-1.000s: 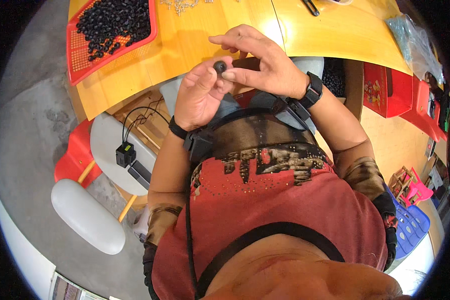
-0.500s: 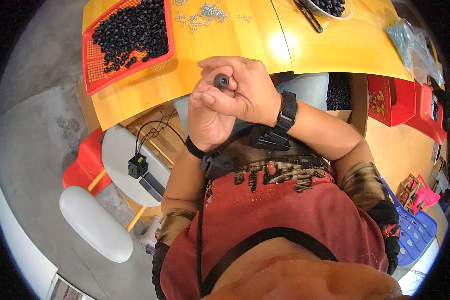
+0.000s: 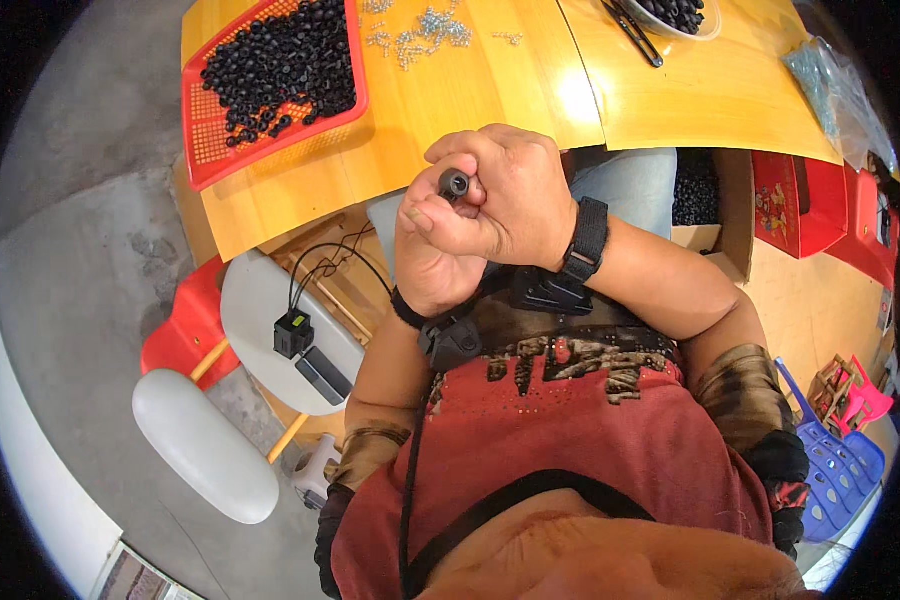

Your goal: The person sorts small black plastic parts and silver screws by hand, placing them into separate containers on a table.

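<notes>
Just off the near edge of the yellow table (image 3: 450,105), my two hands meet, both closed around a small black rubber-like cap (image 3: 454,184). A round hole shows in its upward end; its lower part is hidden by fingers. My left hand (image 3: 432,255) lies beneath and to the left, its fingers mostly covered. From the right, my right hand (image 3: 525,190) wraps over, with thumb and forefinger on either side of the cap. Many similar black caps fill a red plastic basket (image 3: 192,125) at the far left. Small silvery metal pieces (image 3: 440,30) lie scattered beside it.
A clear bowl (image 3: 708,22) of black parts and a black-handled tool (image 3: 634,32) sit at the far right. A plastic bag (image 3: 838,95) hangs over the table's right edge. Below stands a cardboard box (image 3: 738,205) of black parts. A grey-seated chair (image 3: 260,300) is at left.
The whole view has shifted slightly, with the table and basket now further right. My joined hands are slightly nearer my body, and the cap's hole faces up a little differently.
</notes>
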`<state>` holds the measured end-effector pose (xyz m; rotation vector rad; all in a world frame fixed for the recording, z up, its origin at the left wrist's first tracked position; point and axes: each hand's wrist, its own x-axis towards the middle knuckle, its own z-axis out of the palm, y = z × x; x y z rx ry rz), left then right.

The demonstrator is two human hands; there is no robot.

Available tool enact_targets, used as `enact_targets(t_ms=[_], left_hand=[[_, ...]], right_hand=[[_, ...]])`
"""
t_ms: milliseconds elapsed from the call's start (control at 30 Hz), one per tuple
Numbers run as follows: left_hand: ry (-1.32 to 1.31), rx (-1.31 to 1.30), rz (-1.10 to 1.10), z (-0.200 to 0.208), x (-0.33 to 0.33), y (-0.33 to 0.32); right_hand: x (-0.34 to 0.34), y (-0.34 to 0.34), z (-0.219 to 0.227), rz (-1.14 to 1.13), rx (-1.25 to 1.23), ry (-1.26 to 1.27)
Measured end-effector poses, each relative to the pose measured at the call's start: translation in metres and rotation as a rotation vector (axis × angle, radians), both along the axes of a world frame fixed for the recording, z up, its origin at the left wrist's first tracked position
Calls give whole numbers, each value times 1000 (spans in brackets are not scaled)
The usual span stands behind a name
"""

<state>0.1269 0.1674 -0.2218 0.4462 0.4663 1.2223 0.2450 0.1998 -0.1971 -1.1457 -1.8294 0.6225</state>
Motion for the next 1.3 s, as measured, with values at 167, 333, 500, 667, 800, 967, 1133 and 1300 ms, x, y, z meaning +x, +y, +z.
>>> enact_targets(t_ms=[167,333,500,667,800,967,1133,1300], left_hand=[[-160,133,-67,-12,-6,0],[-83,-16,-1,4,2,-1],[-166,5,-36,-3,-4,4],[-271,-94,-191,-20,-15,14],[-204,-73,-213,-15,-11,25],[-107,-116,-154,-7,-3,25],[60,-142,-155,-2,1,25],[-2,-148,-203,-8,-2,28]], right_hand=[[-3,1,0,-2,38,35],[-1,0,-1,15,26,45],[1,1,3,42,-21,23],[31,15,6,259,-119,77],[46,26,3,295,76,34],[49,23,6,285,58,13],[47,20,6,265,81,3],[51,24,2,288,13,31]])
